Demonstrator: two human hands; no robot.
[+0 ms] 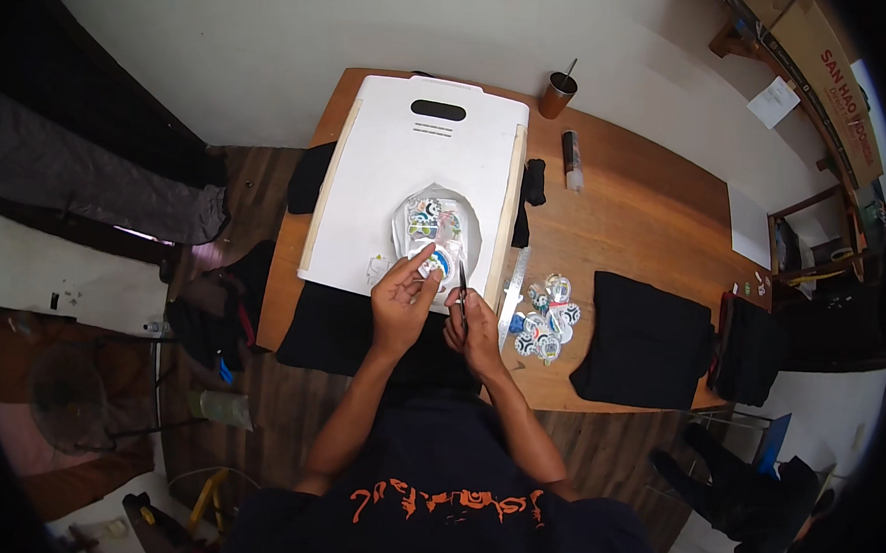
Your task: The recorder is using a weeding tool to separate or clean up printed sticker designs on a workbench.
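Pinched in my left hand (403,299) is a round sticker-like piece (435,263) with a white rim and a blue and green print. My right hand (475,333) closes round a slim, dark-handled tool (464,286) with a narrow tip; whether it is scissors or a knife I cannot tell. The tool's tip is close to the right side of the round piece. Beneath both hands is a white board (363,182) with a slot near its far edge. On it lies a rounded whitish sheet or hollow (474,223), bearing several printed round pieces (426,212).
Right of the board lie a ruler (513,292) and a heap of cut round pieces (549,322). Folded black cloth (648,339) rests farther right on the wooden table (646,217). A brown cup (557,94) and a clear tube (571,161) stand or lie at the back.
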